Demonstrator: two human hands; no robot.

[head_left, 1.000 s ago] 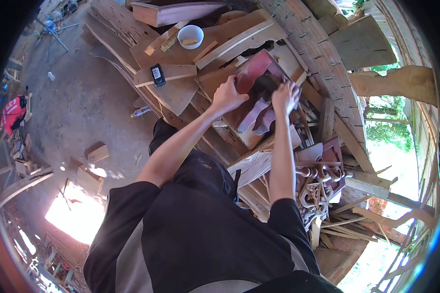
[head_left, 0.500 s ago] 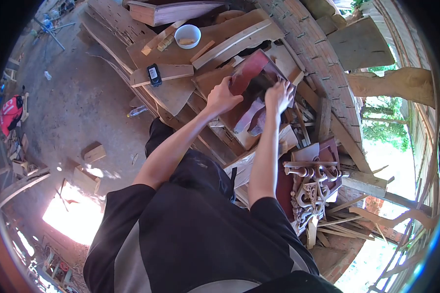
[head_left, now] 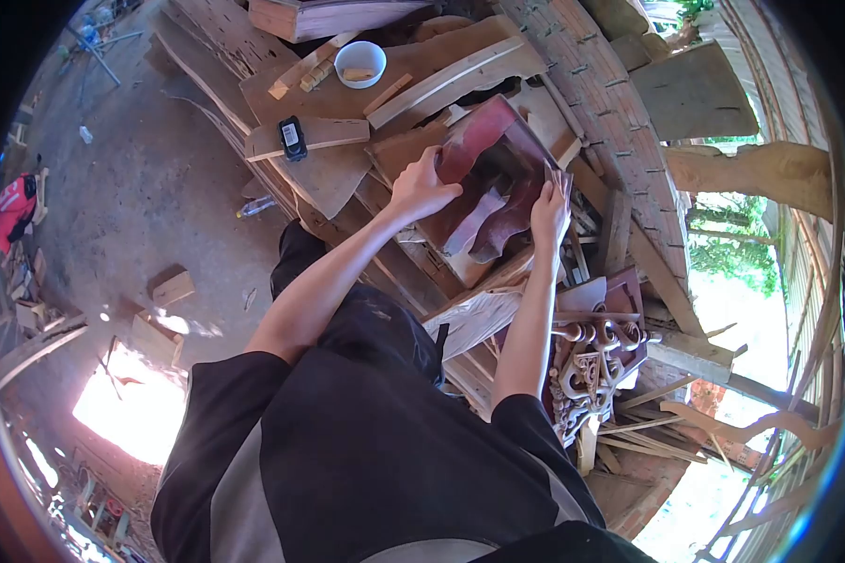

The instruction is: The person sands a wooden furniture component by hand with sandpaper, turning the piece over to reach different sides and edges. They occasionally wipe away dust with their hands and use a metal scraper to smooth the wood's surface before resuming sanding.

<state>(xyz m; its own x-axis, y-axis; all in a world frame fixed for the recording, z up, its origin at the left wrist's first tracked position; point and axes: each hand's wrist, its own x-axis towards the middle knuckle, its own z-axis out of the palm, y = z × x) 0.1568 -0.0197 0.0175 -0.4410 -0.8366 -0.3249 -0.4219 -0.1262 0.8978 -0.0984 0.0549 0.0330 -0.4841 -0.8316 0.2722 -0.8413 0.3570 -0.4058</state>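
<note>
A dark red wooden piece point(head_left: 480, 137) with wavy edges and a hollow middle lies tilted on the wood pile in front of me. My left hand point(head_left: 424, 190) is closed on its left edge, thumb towards the hollow. Around the right edge of the same piece, my right hand point(head_left: 549, 212) is closed with its fingers pointing up. Something thin and pale shows at those fingertips, too small to name. The underside of the red piece is hidden.
On the boards to the left are a black device point(head_left: 292, 138) with a white label and a white bowl point(head_left: 361, 66) holding a wood bit. Carved, turned wooden parts point(head_left: 591, 371) lie by my right elbow. A brick wall point(head_left: 620, 103) runs behind the pile.
My right hand has moved from over the hollow of the red piece to its right edge, uncovering the inside. My left hand stays on the left edge.
</note>
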